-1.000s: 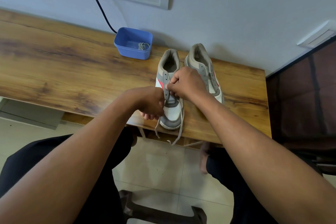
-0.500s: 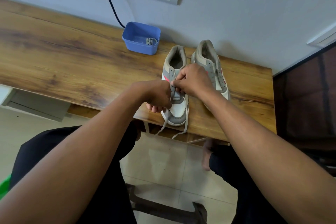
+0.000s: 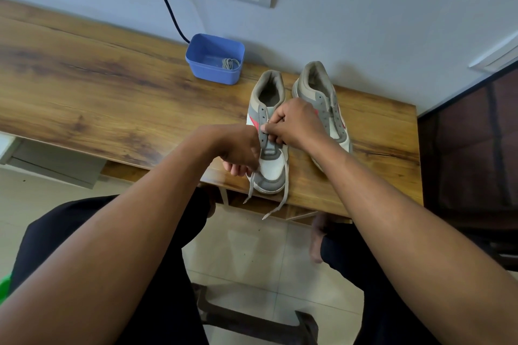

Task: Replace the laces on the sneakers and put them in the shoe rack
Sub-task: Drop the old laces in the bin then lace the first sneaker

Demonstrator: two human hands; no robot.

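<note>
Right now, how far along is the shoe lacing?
Early. Done: a lace sits in the lowest eyelets of the nearer sneaker. In hand: left hand holds the lace, right hand pinches the eyelet flap. Left: upper eyelets, the unlaced farther sneaker; no rack visible.

Wooden table (image 3: 84,92): sneakers (image 3: 273,171), blue tub (image 3: 213,73).

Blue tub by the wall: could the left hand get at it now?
Probably yes: only bare table lies between the left hand and the tub, though that hand grips the lace of the sneaker.
</note>
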